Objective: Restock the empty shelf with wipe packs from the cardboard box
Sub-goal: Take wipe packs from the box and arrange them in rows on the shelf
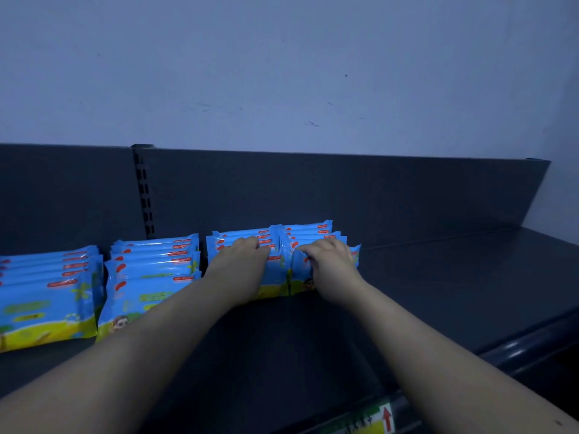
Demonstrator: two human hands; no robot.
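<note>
— Currently, where is the stock relative to the slotted upright (142, 195)?

— Wipe packs (150, 267) stand on edge on the shelf (438, 277) in four front-to-back rows. One row lies left of the upright, one directly in front of its foot, and two more to its right. The cardboard box is not in view.

— State of each hand?

— Left hand (241, 264): fingers curled over the top edges of the third row (241, 232), the first one right of the upright. Right hand (332, 261): fingers curled on the top edge of the front pack (300, 277) of the fourth row, farthest right of the upright. Neither hand is empty.

— Why that hold?

— Judgement: soft packs on edge tend to topple forward. A grip at the top edge lets each hand press a row toward the back panel (344, 195) and square its face with the neighbouring row.

— Why on edge?

— Printed fronts face the shelf front, and more packs fit per row.

— Remaining work?

— Shelf right of the fourth row, far from the upright, carries no packs. Restocking appears roughly half done. The next load probably goes there.
</note>
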